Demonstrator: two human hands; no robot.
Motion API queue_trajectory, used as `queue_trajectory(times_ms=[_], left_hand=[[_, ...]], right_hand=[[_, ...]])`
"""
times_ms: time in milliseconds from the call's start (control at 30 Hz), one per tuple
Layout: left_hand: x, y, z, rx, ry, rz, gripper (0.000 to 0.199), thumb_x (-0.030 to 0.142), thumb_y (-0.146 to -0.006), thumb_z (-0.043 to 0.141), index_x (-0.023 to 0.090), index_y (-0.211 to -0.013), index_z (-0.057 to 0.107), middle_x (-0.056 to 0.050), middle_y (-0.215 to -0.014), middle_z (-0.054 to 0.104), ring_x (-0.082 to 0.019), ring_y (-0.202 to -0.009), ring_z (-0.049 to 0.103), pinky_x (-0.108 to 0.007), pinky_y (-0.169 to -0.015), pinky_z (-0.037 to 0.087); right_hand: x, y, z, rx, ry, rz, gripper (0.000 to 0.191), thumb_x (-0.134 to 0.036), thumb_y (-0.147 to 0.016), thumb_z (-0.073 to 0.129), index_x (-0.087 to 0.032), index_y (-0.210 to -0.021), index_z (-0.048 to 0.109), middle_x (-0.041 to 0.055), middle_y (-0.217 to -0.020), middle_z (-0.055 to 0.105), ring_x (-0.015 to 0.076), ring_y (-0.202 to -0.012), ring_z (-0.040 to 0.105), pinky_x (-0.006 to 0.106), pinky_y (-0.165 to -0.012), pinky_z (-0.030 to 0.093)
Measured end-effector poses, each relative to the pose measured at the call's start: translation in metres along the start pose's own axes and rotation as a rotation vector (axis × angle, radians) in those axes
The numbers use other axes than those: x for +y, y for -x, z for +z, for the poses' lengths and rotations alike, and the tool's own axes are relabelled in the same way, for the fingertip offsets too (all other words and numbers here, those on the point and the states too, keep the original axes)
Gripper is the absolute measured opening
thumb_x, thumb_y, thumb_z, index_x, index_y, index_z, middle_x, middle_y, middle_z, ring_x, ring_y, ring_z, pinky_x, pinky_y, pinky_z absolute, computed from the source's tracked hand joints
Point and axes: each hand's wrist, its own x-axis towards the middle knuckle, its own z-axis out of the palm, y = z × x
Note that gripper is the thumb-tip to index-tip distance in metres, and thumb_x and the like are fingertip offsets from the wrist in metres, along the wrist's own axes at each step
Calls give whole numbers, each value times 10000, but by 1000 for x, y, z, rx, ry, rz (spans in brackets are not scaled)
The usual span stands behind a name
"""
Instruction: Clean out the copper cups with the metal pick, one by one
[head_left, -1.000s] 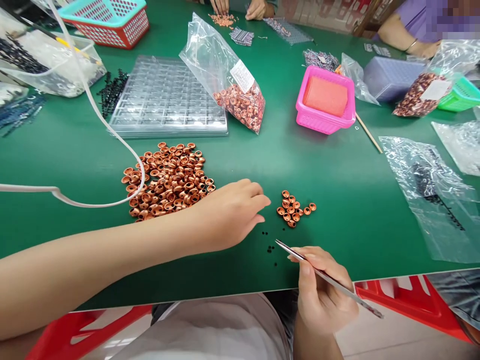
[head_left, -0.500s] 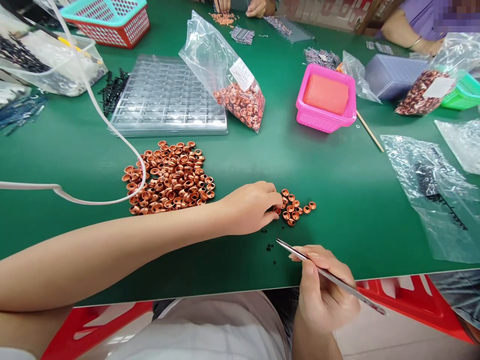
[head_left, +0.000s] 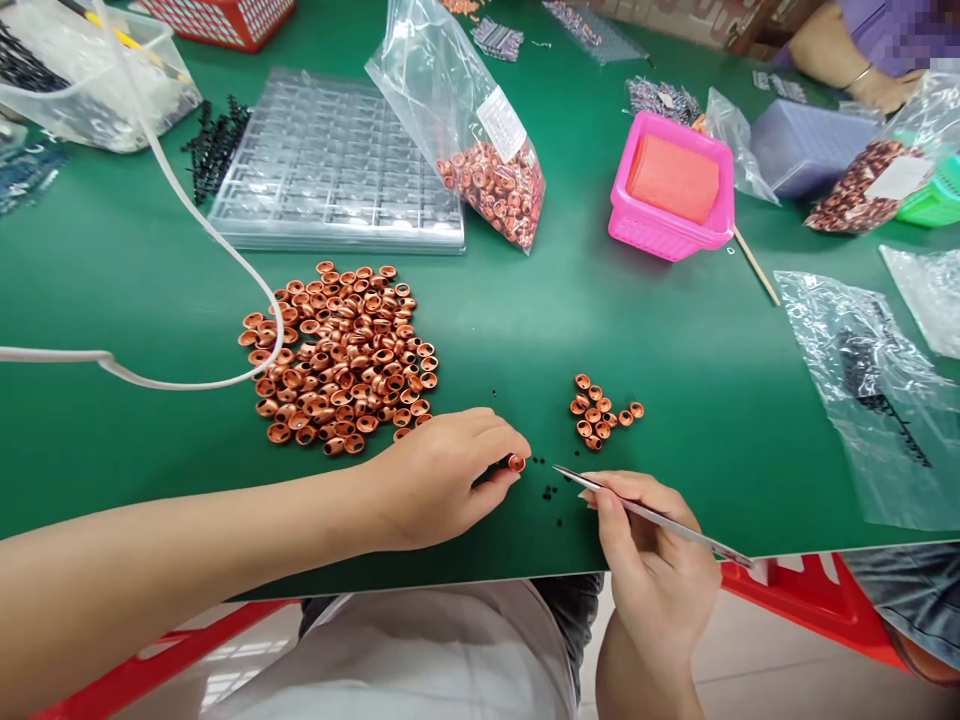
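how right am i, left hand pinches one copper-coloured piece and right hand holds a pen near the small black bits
Not quite: the head view shows the right hand holding metal tweezers, not a pen, near the small black bits. The rest stands: the left hand pinches one copper-coloured piece.

We can pass between the copper-coloured bead pile (head_left: 337,350) and pink basket (head_left: 646,236); a white cable (head_left: 280,328) obstructs the pile's left.
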Motion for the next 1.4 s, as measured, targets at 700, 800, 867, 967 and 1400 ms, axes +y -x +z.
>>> queue_trajectory(times_ms=[700, 800, 867, 967, 1400], left_hand=[[-7, -5, 7, 127, 1, 146, 141, 96, -895, 513, 107, -964, 636, -60, -847, 678, -170, -779, 588, -294, -708, 500], [-6, -5, 10, 153, -7, 177, 137, 88, -891, 518, 95, -964, 635, -68, -846, 675, -169, -773, 585, -294, -699, 500], [-5, -5, 11, 160, -6, 189, 132, 85, -885, 528, 91, -962, 635, -69, -837, 671, -168, -761, 580, -290, -683, 494], [-4, -6, 11, 165, -13, 195, 121, 82, -872, 546, 89, -951, 637, -68, -821, 666, -166, -743, 573, -285, -659, 482], [-6, -5, 13, 153, -17, 194, 115, 106, -878, 541, 110, -952, 629, -62, -801, 657, -167, -743, 571, -290, -686, 490]], right_hand=[[-1, -1, 10, 18, -55, -254, 357, 55, -737, 620, -179, -1005, 657, 46, -929, 715, 195, -806, 696, 363, -657, 592], [-2, 4, 13, 64, -91, -311, 389, 74, -736, 604, -171, -1035, 651, 49, -926, 711, 207, -821, 700, 384, -655, 593], [-3, 6, 15, 36, -105, -326, 405, 84, -739, 594, -164, -1056, 641, 52, -932, 710, 208, -837, 699, 391, -661, 593], [-3, 5, 16, -27, -100, -352, 430, 104, -733, 589, -149, -1078, 630, 64, -952, 710, 205, -855, 695, 387, -670, 592], [0, 4, 14, -86, -40, -378, 457, 99, -722, 616, -150, -1106, 625, 75, -986, 711, 202, -878, 695, 378, -693, 601]])
